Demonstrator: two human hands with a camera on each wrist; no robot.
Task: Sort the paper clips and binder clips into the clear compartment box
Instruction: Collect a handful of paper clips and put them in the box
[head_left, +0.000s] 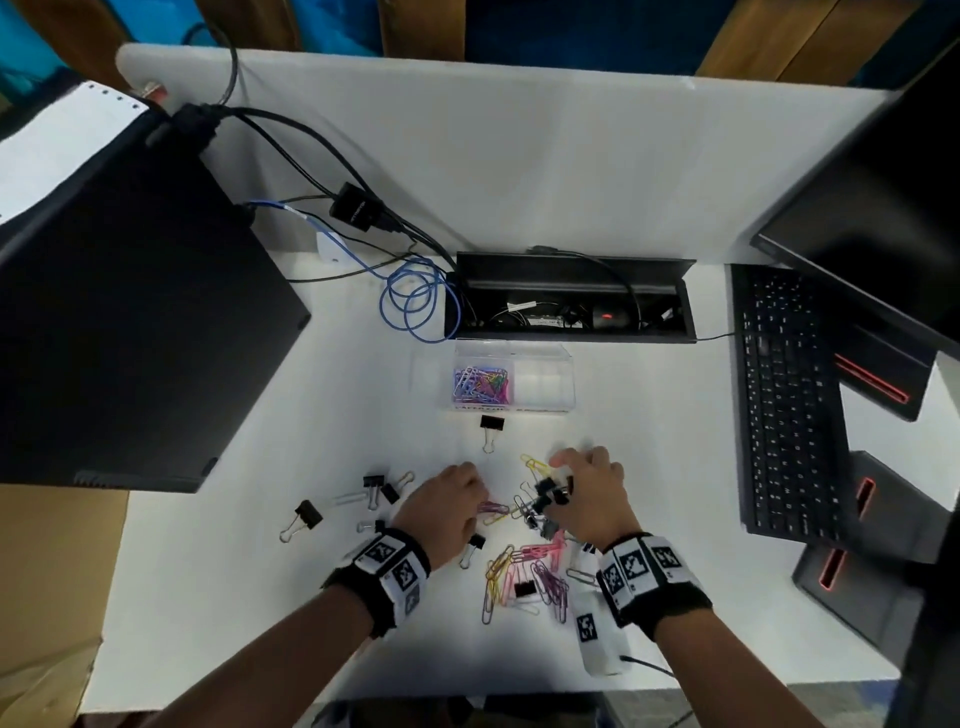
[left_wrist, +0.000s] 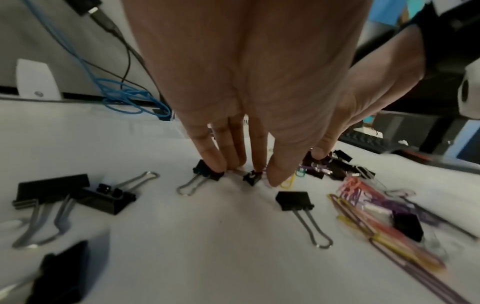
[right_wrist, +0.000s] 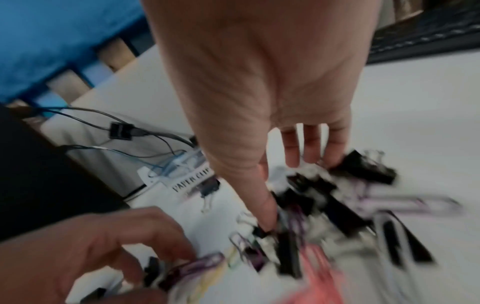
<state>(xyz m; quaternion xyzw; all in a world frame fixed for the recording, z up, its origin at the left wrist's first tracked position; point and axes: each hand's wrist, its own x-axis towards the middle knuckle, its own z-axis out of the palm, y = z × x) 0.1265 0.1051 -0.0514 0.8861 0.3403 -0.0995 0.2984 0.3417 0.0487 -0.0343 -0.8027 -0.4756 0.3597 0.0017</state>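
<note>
Both hands are working low over the white worktop (head_left: 218, 597), on the near side of the clear box (head_left: 511, 376). The left hand (head_left: 441, 512) is pinching coloured paper clips (head_left: 492, 508) with its fingertips (left_wrist: 279, 176) pressed together against the surface, a small binder clip (left_wrist: 251, 178) sitting right under them. The right hand (head_left: 589, 491) is resting on a tangle of black binder clips (head_left: 545, 501), its fingers (right_wrist: 310, 144) spread and its thumb pressing down into the heap; whether its grip is actually closing on any clip I cannot tell through the blur.

The box is lying straight ahead of both hands, beyond them, with its long axis running left to right. Its left compartment is already holding paper clips (head_left: 480, 384); the right compartment is looking bare. The left hand is sitting nearer that left compartment, so its load probably needs only a short forward carry. More paper clips (head_left: 524, 577) are lying nearer to the person than the hands, and a lone binder clip (head_left: 491, 428) is lying just in front of the box.

A label on the front of the box (right_wrist: 191, 180) is reading "PAPER CLIP"; the rest is hidden.
</note>
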